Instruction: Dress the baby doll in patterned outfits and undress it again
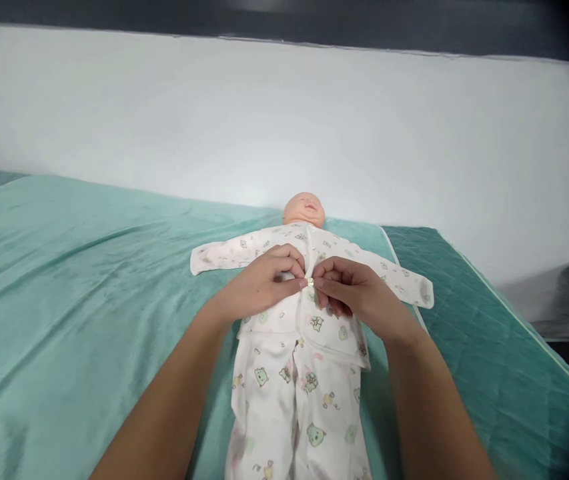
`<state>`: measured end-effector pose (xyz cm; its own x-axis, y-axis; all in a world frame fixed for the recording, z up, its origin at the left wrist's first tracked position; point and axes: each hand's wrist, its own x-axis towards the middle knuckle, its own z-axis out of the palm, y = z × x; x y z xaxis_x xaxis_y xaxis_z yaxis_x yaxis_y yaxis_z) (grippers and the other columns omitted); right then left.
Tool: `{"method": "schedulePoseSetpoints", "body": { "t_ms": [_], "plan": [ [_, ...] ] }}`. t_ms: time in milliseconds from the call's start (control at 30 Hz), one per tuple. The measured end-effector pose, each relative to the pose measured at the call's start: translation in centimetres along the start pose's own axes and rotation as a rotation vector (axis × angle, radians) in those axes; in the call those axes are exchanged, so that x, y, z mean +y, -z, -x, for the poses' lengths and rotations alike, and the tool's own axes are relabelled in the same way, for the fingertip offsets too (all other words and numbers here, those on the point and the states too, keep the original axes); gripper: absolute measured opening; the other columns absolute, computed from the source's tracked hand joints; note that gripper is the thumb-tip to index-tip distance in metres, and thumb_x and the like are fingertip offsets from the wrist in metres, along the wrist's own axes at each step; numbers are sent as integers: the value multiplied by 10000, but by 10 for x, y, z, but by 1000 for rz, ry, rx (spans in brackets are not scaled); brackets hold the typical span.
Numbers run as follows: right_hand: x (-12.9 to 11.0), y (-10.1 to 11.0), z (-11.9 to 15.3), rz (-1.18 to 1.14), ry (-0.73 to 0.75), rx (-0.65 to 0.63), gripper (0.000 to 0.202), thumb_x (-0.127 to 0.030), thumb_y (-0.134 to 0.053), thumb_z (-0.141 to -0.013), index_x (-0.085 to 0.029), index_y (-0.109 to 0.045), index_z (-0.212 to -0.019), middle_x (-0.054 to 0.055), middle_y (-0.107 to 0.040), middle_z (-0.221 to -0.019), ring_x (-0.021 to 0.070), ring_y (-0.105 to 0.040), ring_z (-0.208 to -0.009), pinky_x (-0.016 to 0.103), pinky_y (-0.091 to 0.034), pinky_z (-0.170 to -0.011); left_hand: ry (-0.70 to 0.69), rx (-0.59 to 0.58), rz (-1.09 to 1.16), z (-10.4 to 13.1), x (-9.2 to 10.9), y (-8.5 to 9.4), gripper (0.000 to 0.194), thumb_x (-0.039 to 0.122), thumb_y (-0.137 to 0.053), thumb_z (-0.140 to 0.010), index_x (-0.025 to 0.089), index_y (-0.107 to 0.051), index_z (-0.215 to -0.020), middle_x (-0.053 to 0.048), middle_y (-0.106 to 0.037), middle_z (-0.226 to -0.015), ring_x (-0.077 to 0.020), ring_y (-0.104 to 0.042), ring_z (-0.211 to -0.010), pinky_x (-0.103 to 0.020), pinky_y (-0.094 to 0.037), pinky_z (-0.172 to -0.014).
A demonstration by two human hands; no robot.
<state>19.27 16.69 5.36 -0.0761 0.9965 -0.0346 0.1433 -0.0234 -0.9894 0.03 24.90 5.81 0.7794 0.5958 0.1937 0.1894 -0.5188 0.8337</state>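
A baby doll (303, 209) lies on its back, dressed in a white printed long-sleeved top (284, 321) and matching trousers (264, 400). My left hand (269, 280) pinches the front edge of the top from the left, thumb and fingers together. From the right, my right hand (348, 287) pinches the same front opening. Between the two thumbs shows a small pale button (310, 282) on the top's placket. The fabric under my fingertips is partly hidden. Both sleeves stretch out sideways, and no doll hands show at the cuffs.
A light green blanket (89, 287) with some creases covers the bed beneath the doll. Darker green quilted bedding (479, 347) lies to the right. Behind the doll's head rises a white wall (264, 120), dark along its top.
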Motion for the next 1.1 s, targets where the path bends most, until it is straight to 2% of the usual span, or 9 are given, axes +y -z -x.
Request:
{"method": "schedulePoseSetpoints", "body": {
  "t_ms": [167,467,633,700,767,833,900,1000,1100],
  "plan": [
    [2,-3,-1,-45,45,126,201,-406,-616,-882,-206,-625,-898,-13,-614,-658,94,-495,-440,217,-317,-382,-8,37,8,-1,1,-2,142,321,-587,-879,212,-605,-791,-28,-565,-1081,-176,-547,-988,-312,-424,-836],
    [1,-2,-1,12,51,112,192,-391,-633,-873,-199,-638,-891,-5,-635,-689,84,-517,-452,196,-359,-391,-20,95,18,-2,-1,-4,49,234,-568,-869,219,-611,-888,-31,-595,-1076,-175,-551,-1000,-308,-434,-868],
    [3,-4,-1,29,57,144,176,-369,-639,-866,-195,-632,-885,-13,-633,-674,84,-509,-431,192,-354,-375,9,171,2,-2,-3,-8,163,197,-576,-860,243,-608,-1013,-21,-616,-1037,-167,-555,-969,-301,-467,-844],
    [5,-7,-2,11,84,195,171,-370,-635,-871,-200,-620,-885,-19,-632,-676,84,-499,-418,193,-331,-358,-39,247,-43,-3,-5,-11,196,180,-538,-889,246,-616,-1056,-32,-619,-1089,-169,-563,-1008,-308,-479,-864],
    [8,-11,-3,-23,156,331,157,-368,-617,-886,-212,-607,-900,-25,-628,-686,89,-510,-445,199,-348,-373,-135,337,-138,-6,-8,-15,253,164,-484,-925,250,-626,-1116,-42,-607,-1207,-176,-540,-1138,-339,-450,-981],
    [12,-14,-6,-19,271,521,126,-343,-599,-901,-222,-615,-935,-11,-652,-770,116,-594,-595,221,-461,-492,-235,380,-255,-8,-10,-18,316,163,-452,-951,261,-610,-1207,-39,-571,-1330,-182,-472,-1274,-379,-368,-1105],
    [17,-16,-11,70,388,636,122,-295,-583,-910,-232,-640,-998,17,-679,-952,155,-646,-878,290,-538,-766,-288,368,-344,-10,-13,-19,367,172,-441,-965,273,-566,-1295,-27,-540,-1404,-184,-422,-1339,-406,-309,-1160],
    [24,-17,-18,249,488,619,186,-247,-568,-913,-247,-656,-1076,36,-646,-1170,189,-571,-1153,387,-433,-1045,-262,353,-386,-11,-14,-19,403,170,-418,-976,297,-534,-1340,0,-564,-1393,-174,-429,-1342,-412,-316,-1159],
    [29,-16,-22,341,494,582,182,-251,-563,-919,-251,-673,-1065,48,-630,-1202,202,-556,-1180,407,-431,-1051,-184,367,-392,-11,-14,-20,400,168,-430,-970,312,-552,-1322,16,-611,-1332,-173,-459,-1315,-413,-340,-1137]
  ]
}}
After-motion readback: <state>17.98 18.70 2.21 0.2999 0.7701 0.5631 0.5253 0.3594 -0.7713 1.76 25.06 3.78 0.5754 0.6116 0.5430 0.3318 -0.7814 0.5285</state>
